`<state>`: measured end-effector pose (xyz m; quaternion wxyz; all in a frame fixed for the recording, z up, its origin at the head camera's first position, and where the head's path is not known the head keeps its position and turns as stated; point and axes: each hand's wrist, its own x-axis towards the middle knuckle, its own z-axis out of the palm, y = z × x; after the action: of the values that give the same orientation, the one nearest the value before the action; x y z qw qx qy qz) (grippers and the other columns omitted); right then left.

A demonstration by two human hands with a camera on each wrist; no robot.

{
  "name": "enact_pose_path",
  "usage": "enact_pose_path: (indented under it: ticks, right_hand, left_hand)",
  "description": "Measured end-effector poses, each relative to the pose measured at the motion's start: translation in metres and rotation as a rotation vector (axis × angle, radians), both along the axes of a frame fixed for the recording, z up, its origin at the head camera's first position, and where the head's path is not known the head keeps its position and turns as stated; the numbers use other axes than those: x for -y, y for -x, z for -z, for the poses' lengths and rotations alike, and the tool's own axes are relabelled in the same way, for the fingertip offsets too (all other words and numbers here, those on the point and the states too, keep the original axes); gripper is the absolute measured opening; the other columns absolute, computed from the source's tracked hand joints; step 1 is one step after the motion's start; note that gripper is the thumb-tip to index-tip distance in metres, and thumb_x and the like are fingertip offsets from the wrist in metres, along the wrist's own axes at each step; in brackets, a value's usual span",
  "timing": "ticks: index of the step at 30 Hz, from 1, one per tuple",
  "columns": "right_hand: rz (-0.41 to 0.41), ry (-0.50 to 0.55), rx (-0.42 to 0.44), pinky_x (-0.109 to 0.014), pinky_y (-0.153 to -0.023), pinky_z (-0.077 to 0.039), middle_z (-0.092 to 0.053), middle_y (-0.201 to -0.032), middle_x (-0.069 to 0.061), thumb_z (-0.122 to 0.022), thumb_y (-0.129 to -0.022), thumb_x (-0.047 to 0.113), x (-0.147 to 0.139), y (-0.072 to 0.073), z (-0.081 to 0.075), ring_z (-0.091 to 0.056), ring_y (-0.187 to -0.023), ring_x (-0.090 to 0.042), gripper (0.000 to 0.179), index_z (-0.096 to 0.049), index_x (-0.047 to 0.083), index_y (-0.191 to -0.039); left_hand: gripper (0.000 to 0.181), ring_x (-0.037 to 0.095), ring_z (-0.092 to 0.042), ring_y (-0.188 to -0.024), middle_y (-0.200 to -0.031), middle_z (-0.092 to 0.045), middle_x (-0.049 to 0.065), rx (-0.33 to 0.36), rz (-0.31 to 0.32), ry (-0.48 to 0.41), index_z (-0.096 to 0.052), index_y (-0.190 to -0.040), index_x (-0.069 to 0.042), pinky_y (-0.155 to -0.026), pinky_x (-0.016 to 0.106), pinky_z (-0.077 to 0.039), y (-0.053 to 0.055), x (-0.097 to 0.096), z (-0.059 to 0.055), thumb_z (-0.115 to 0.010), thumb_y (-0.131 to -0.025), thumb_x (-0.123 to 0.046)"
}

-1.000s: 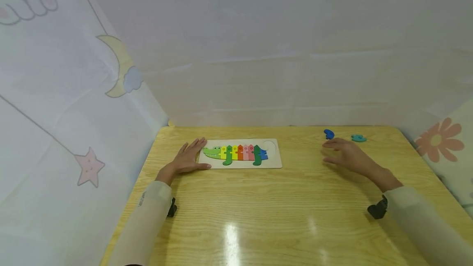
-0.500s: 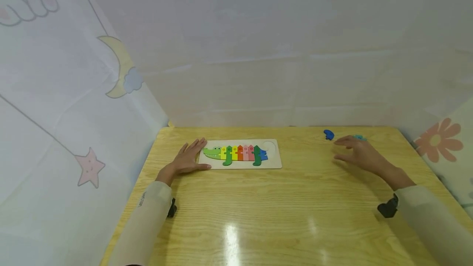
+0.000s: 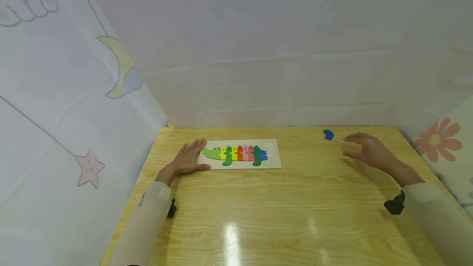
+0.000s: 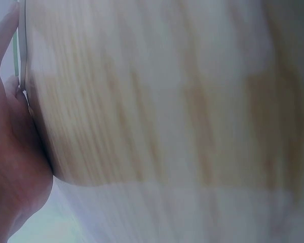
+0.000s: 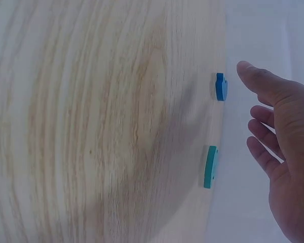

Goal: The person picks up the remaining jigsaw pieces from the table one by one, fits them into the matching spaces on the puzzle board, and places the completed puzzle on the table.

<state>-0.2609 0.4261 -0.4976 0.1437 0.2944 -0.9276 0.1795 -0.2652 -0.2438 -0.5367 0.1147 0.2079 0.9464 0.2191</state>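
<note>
A pale wooden puzzle board (image 3: 274, 164) lies flat on the table with a crocodile made of colourful pieces; a curved outline shows bare at its tail end. My left hand (image 3: 184, 160) rests at the board's left end, fingers spread near the top corner and thumb along the lower edge. Over the right side of the table hovers my right hand (image 3: 375, 152), thumb and fingers apart, nothing held. Left of its fingertips lies a dark blue puzzle piece (image 3: 328, 134). A teal puzzle piece (image 5: 211, 167) shows in the right wrist view; in the head view the right hand hides it.
The wooden table (image 3: 236, 200) meets a pale fabric backdrop (image 3: 236, 85) along its far edge. More printed fabric with a moon and star hangs on the left, and a flower print (image 3: 437, 140) on the right.
My right hand has moved to the right, away from the blue piece, and now covers the teal piece in the head view. The left hand and the board stay put.
</note>
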Motion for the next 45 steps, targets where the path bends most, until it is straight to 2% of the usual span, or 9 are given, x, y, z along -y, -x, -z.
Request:
enact_pose_path:
  ticks: [6,10,15,23,29,39,45]
  right_hand:
    - [0.046,-0.017,0.064,-0.067,-0.08,-0.057,-0.068,-0.122,-0.035,-0.093,-0.08,0.012,-0.007,0.001,0.0,-0.066,-0.107,-0.054,0.054,-0.072,-0.011,-0.124]
    - [0.059,-0.023,0.042,-0.065,-0.078,-0.057,-0.068,-0.119,-0.035,-0.094,-0.077,0.012,-0.013,0.005,0.003,-0.068,-0.102,-0.053,0.055,-0.072,-0.012,-0.122]
    - [0.071,-0.008,0.041,-0.067,-0.079,-0.056,-0.069,-0.119,-0.034,-0.094,-0.077,0.011,-0.018,0.007,0.005,-0.067,-0.103,-0.053,0.054,-0.073,-0.01,-0.122]
    - [0.141,-0.003,0.133,-0.072,-0.084,-0.052,-0.063,-0.127,-0.039,-0.088,-0.088,0.019,-0.024,0.01,0.006,-0.062,-0.109,-0.058,0.055,-0.068,-0.012,-0.129]
    - [0.171,-0.003,0.176,-0.073,-0.086,-0.05,-0.06,-0.131,-0.041,-0.085,-0.092,0.022,-0.032,0.013,0.009,-0.06,-0.114,-0.06,0.054,-0.067,-0.011,-0.131]
    - [0.231,-0.02,0.245,-0.075,-0.089,-0.049,-0.056,-0.135,-0.044,-0.082,-0.095,0.03,-0.043,0.018,0.016,-0.056,-0.117,-0.064,0.063,-0.063,-0.014,-0.135]
    - [0.262,-0.038,0.269,-0.076,-0.088,-0.049,-0.053,-0.138,-0.046,-0.081,-0.096,0.035,-0.045,0.021,0.018,-0.058,-0.114,-0.064,0.071,-0.057,-0.016,-0.139]
  left_hand:
    - [0.108,0.037,-0.008,-0.164,-0.177,-0.014,0.013,-0.007,0.001,-0.005,-0.019,-0.17,-0.008,-0.128,0.066,-0.001,0.0,0.0,0.0,-0.075,-0.093,-0.058]
    - [0.109,0.036,-0.008,-0.164,-0.178,-0.014,0.012,-0.005,-0.001,-0.008,-0.019,-0.17,-0.008,-0.128,0.066,-0.001,0.0,0.0,0.0,-0.075,-0.092,-0.059]
    - [0.108,0.036,-0.008,-0.164,-0.178,-0.014,0.012,-0.001,-0.001,-0.01,-0.019,-0.17,-0.008,-0.128,0.066,0.0,0.0,0.0,-0.002,-0.075,-0.092,-0.058]
    - [0.109,0.037,-0.008,-0.164,-0.177,-0.015,0.013,-0.008,0.008,-0.01,-0.019,-0.17,-0.007,-0.128,0.067,-0.001,0.0,0.0,-0.002,-0.075,-0.092,-0.06]
    - [0.11,0.036,-0.007,-0.164,-0.178,-0.013,0.012,-0.001,0.014,-0.002,-0.018,-0.171,-0.008,-0.128,0.066,0.0,0.0,0.001,0.001,-0.073,-0.092,-0.062]
    - [0.11,0.036,-0.008,-0.164,-0.178,-0.014,0.013,-0.012,0.015,-0.003,-0.018,-0.17,-0.008,-0.128,0.067,0.0,0.001,0.001,0.002,-0.073,-0.092,-0.061]
    - [0.108,0.037,-0.008,-0.164,-0.177,-0.014,0.013,-0.006,0.012,-0.023,-0.019,-0.17,-0.007,-0.128,0.067,0.0,-0.001,0.0,-0.001,-0.075,-0.093,-0.057]
